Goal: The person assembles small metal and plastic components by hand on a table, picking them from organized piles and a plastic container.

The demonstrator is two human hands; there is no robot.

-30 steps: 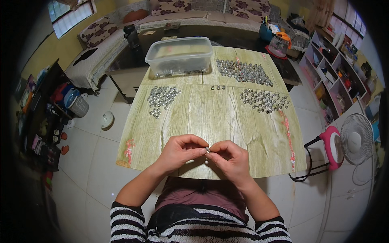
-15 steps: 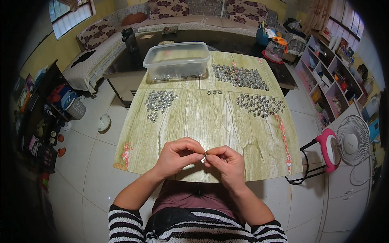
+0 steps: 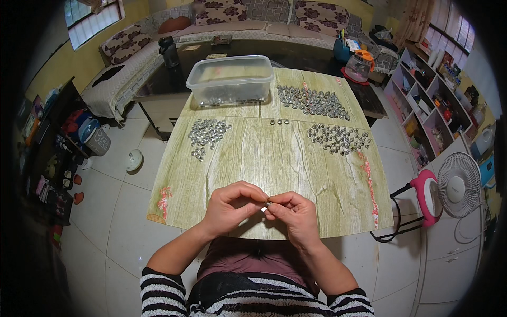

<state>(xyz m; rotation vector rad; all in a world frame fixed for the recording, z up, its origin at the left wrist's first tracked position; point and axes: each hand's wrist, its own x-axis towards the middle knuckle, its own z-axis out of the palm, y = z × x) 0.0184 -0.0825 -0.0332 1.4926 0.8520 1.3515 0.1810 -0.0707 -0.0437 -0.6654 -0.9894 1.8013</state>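
Over the near edge of the wood-patterned table (image 3: 248, 164), my left hand (image 3: 231, 205) and my right hand (image 3: 296, 212) meet fingertip to fingertip. Both are closed in a pinch on a small shiny metal piece (image 3: 269, 204), mostly covered by the fingers; its exact kind is too small to tell. Beyond my left hand lies a cluster of round silver pieces (image 3: 207, 133). Small studs with pointed tops stand in rows (image 3: 312, 102) at the far right, and a looser group of similar studs (image 3: 338, 139) is nearer. Three small dark pieces (image 3: 279, 122) sit in a line between the groups.
A clear plastic box (image 3: 231, 77) with small dark pieces at its bottom stands at the table's far left. Behind it is a dark table (image 3: 296, 52) with a bottle (image 3: 169, 53) and a jug (image 3: 358, 67). A pink-framed stool (image 3: 426, 199) and a fan (image 3: 458, 185) are at the right.
Both hands stay together at nearly the same spot. The fingertips have shifted slightly, and a little more of the metal piece shows between them.
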